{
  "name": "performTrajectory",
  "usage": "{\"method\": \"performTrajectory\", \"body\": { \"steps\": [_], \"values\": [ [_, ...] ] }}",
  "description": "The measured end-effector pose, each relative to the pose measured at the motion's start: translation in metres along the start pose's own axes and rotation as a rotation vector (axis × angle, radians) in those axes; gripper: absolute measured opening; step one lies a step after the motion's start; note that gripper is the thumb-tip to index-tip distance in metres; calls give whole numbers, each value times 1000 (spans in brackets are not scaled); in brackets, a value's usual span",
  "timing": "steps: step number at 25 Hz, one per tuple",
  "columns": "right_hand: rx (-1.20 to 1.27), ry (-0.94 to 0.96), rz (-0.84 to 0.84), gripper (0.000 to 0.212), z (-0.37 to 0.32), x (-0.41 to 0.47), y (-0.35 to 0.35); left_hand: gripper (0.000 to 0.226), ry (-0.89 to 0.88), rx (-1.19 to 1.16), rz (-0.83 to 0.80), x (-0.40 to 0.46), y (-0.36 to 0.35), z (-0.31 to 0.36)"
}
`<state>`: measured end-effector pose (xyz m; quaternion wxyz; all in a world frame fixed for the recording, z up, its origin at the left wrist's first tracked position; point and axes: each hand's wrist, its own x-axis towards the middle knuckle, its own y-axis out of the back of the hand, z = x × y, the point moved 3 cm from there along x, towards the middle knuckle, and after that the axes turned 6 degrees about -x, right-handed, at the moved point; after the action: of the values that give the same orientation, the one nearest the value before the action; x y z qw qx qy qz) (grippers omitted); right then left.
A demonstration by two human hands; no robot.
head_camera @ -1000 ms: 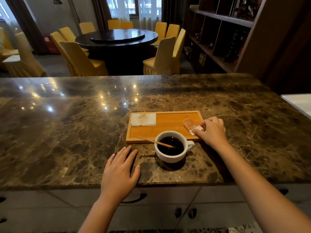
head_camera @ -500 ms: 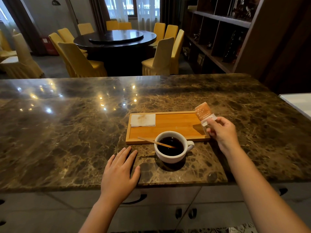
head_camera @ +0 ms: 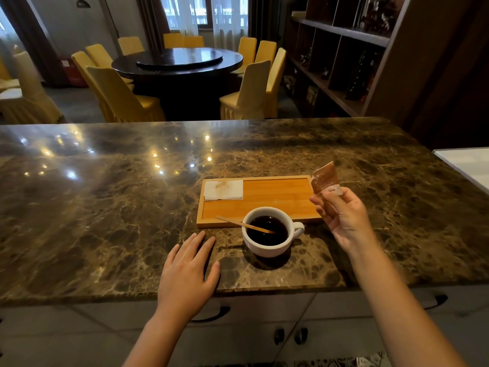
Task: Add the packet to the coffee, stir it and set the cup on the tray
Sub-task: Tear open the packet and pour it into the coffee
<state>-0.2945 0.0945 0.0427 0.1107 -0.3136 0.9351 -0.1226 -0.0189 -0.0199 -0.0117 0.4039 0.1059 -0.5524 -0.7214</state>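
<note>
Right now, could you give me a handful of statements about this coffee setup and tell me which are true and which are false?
1. The right hand holds the packet up in the air. True.
2. The cup already stands on the tray. False: it stands on the marble counter, just in front of the tray.
3. A wooden stirrer leans in the coffee. True.
4. The left hand grips the cup's handle. False: it lies flat on the counter, apart from the cup.
5. A stained napkin lies in the tray's far left corner. True.
</note>
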Motion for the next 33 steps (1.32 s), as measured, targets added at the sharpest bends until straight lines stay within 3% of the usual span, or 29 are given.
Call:
{"method": "performTrajectory", "body": {
  "steps": [5, 9, 19, 24, 33],
  "values": [
    [-111, 66, -32, 15, -6, -8, -3, 55, -2, -2, 2, 0, 1, 0],
    [-299, 184, -156, 17, -14, -18, -16, 56, -4, -2, 2, -1, 2, 1],
    [-1002, 560, -242, 12, -40, -34, -41, 57, 2, -2, -3, 0, 2, 2],
    [-1096, 665, -288, 12, -44, -37, -52, 57, 5, -4, -6, 0, 2, 2],
    [-1047, 594, -244, 13, -34, -33, -48, 58, 5, -7, -3, 0, 1, 2]
  ]
}}
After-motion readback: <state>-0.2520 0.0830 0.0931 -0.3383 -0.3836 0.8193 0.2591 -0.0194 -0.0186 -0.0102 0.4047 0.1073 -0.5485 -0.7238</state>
